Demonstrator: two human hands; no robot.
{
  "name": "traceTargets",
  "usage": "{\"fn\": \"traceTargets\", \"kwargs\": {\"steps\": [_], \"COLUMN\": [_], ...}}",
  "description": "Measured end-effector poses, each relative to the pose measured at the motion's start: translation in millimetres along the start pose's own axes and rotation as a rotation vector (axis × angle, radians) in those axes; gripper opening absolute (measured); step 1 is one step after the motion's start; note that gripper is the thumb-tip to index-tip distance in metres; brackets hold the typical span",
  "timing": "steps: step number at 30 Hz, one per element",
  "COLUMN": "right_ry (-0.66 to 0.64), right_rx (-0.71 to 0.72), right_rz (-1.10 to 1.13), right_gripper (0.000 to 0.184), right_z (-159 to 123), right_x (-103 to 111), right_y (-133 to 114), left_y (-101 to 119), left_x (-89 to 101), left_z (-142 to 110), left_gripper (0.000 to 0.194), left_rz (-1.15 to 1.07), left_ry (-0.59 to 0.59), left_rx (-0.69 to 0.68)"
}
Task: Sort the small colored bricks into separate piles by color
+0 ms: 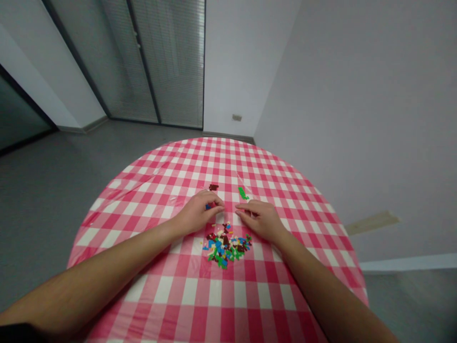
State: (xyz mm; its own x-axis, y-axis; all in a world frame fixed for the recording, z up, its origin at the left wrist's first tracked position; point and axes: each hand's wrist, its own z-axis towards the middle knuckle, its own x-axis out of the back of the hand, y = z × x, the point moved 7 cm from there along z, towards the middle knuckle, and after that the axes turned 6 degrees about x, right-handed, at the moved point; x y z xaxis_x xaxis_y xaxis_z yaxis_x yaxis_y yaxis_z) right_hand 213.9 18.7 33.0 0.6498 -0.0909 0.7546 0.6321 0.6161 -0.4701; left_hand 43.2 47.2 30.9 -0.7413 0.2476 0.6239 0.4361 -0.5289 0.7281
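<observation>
A mixed pile of tiny plastic building bricks (224, 245) in blue, green, brown, white and yellow lies on the table just in front of me. Left of centre, my left hand (202, 209) is closed, its thumb and finger tips drawn together beyond the pile; whatever they pinch is too small to make out. A few blue bricks (208, 206) show beneath that hand. My right hand (260, 216) hovers opposite, fingers stretched out and thumb slightly apart, with nothing visible between them. Green bricks (243, 193) are grouped past its fingertips. Brown bricks (213, 187) form a small group beyond my left hand.
A red-and-white checked cloth (210, 295) covers the round table, with creases on its left side. Past the table's far edge stand glazed panels with blinds (171, 62) and a pale wall (357, 119) with a socket (236, 117). Grey floor (43, 205) lies to the left.
</observation>
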Motion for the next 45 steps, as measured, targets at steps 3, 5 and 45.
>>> {"fn": "traceTargets", "kwargs": {"steps": [3, 5, 45], "right_ry": [0.066, 0.087, -0.149], "right_rx": [0.018, 0.021, -0.279], "right_rz": [0.076, 0.092, -0.205], "right_gripper": [0.018, 0.016, 0.024], "right_z": [2.0, 3.3, -9.2], "right_x": [-3.2, -5.6, 11.3], "right_y": [-17.3, -23.7, 70.6], "left_y": [2.7, 5.5, -1.2], "left_x": [4.0, 3.0, 1.6], "left_z": [-1.1, -2.7, -2.4], "left_gripper": [0.009, 0.010, 0.014], "left_rz": [-0.078, -0.110, -0.006], "left_ry": [0.049, 0.046, -0.005], "left_rx": [0.034, 0.038, -0.008]}}
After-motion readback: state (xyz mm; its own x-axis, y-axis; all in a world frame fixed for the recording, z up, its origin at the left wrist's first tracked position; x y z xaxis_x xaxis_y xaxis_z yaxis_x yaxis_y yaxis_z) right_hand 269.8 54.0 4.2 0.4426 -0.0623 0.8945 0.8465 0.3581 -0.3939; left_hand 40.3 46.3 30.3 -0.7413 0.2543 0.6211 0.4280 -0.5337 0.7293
